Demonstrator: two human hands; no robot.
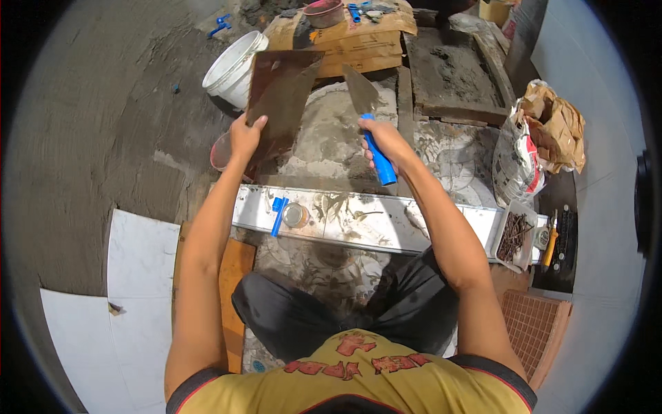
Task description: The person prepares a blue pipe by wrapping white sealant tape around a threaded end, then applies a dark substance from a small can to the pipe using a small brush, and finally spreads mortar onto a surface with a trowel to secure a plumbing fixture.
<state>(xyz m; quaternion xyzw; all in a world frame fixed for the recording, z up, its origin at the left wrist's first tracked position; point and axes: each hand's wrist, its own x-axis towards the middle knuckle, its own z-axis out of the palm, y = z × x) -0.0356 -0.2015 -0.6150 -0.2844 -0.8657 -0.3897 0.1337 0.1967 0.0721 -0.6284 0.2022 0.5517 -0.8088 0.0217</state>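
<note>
My left hand (pixel 245 138) grips the left edge of a dark, thin square tile (pixel 283 93), held tilted above a mortar-smeared floor patch (pixel 327 134). In my right hand (pixel 385 143) is a trowel with a blue handle (pixel 378 168); its grey pointed blade (pixel 360 90) points away from me, just right of the tile. A pink container (pixel 221 153) is partly hidden behind my left wrist. Below my hands, a white tiled strip (pixel 369 224) carries blue pipe fittings (pixel 278 219) and a round clear jar (pixel 295 214).
Back: white bucket (pixel 224 79), cardboard (pixel 362 52), pink bowl (pixel 323 15), wooden mortar tray (pixel 460 110). Right: paper sacks (pixel 517 155), box of nails (pixel 512 241), yellow-handled tool (pixel 549 247), brown grate (pixel 531 334). Left: wet mortar (pixel 89 138), white tiles (pixel 141 262), wooden board (pixel 238 283).
</note>
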